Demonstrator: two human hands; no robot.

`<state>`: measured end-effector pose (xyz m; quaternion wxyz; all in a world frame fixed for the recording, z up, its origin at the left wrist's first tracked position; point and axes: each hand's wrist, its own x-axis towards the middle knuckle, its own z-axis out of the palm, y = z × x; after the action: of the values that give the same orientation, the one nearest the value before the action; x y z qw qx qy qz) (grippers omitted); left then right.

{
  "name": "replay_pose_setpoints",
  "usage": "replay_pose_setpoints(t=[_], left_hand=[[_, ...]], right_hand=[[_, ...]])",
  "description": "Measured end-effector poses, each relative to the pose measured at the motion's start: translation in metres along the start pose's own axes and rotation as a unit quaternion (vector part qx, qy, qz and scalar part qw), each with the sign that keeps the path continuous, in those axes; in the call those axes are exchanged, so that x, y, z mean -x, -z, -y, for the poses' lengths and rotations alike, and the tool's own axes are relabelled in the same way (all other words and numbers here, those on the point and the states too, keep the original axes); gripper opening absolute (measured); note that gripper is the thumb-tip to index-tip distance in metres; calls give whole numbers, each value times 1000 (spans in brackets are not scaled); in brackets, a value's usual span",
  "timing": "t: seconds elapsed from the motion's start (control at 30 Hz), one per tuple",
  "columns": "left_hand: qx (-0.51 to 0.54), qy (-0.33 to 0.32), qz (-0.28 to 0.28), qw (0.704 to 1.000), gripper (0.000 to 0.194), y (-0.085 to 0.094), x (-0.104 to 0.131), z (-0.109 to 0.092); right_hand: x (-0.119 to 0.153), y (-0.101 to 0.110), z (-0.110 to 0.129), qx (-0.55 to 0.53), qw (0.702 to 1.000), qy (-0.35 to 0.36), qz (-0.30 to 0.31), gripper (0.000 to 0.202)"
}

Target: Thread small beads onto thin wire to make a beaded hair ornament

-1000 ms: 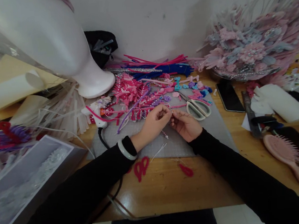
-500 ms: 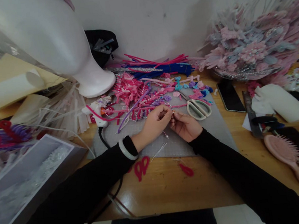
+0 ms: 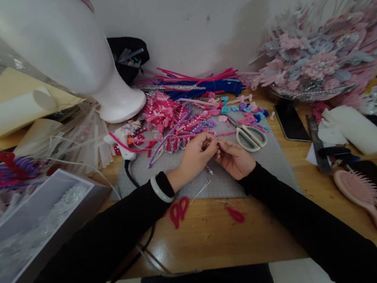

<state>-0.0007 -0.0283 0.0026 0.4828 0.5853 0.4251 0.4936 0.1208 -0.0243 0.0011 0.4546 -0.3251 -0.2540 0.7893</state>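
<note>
My left hand (image 3: pixel 199 153) and my right hand (image 3: pixel 235 158) meet fingertip to fingertip above the grey cutting mat (image 3: pixel 193 187). Both are pinched closed on something small that I cannot make out. A short string of beads (image 3: pixel 209 170) shows just below the fingers. Beside my right hand lie scissors (image 3: pixel 251 137) with pale handles. Pink pipe-cleaner pieces with beads (image 3: pixel 165 112) are heaped beyond my left hand. Nearer me, a pair of dark red pipe-cleaner loops (image 3: pixel 179 211) and a single red loop (image 3: pixel 235 215) lie at the mat's front edge, close to a thin wire (image 3: pixel 200 191).
A white mannequin head (image 3: pixel 67 59) and a glue gun (image 3: pixel 122 145) stand left. A box of clear beads (image 3: pixel 89 191) is at front left. To the right are a phone (image 3: pixel 291 121), a pink hairbrush (image 3: pixel 363 196) and pink-grey flowers (image 3: pixel 321 64).
Both hands stay pinched together in nearly the same place. Only a very slight shift of the fingers and the view shows.
</note>
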Motion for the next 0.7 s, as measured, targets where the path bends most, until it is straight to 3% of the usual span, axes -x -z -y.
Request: replay_pose_setpoints(t=[0.53, 0.7], left_hand=[[-27, -7, -15, 999, 9, 2, 0, 0], [-19, -6, -7, 1000, 8, 1, 0, 0]], right_hand=[[-3, 0, -2, 30, 998, 37, -43, 10], [-3, -1, -3, 73, 992, 87, -58, 14]])
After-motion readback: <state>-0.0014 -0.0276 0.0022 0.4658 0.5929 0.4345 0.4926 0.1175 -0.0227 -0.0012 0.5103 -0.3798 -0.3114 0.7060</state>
